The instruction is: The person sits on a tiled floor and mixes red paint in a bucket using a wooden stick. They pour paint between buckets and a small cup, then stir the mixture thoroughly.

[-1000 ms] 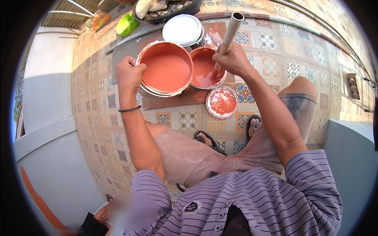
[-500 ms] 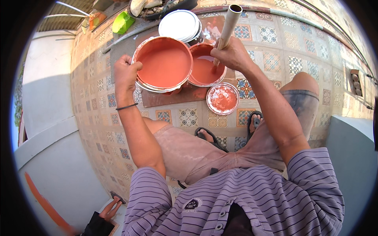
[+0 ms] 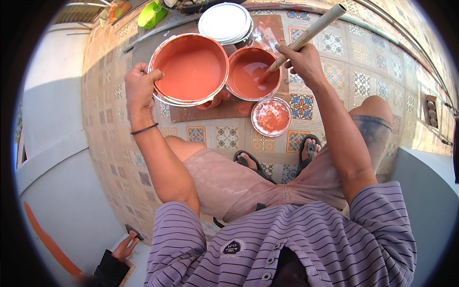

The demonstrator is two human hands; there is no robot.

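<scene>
My left hand [image 3: 140,90] is closed on the left rim of a large paint bucket [image 3: 179,45], which holds orange-red paint and appears raised. Beside it on the right is a smaller bucket [image 3: 256,53], its paint lower and streaked darker. In my right hand [image 3: 304,63] is a long pale pipe [image 3: 319,27], slanting up to the right. Its paint-coated lower end dips into the smaller bucket's paint. A round lid [image 3: 271,117] smeared with red and white paint lies on the tiles just below that bucket.
Behind the buckets stands a container with a white lid [image 3: 224,23]. A paint-stained board [image 3: 191,114] lies underneath on the patterned tile floor [image 3: 229,137]. A green container [image 3: 151,15] is at the far left. Another person's foot [image 3: 126,245] shows at lower left.
The large bucket and my left hand have shifted left and slightly away. The pipe leans further to the right, and my right hand has moved right with it.
</scene>
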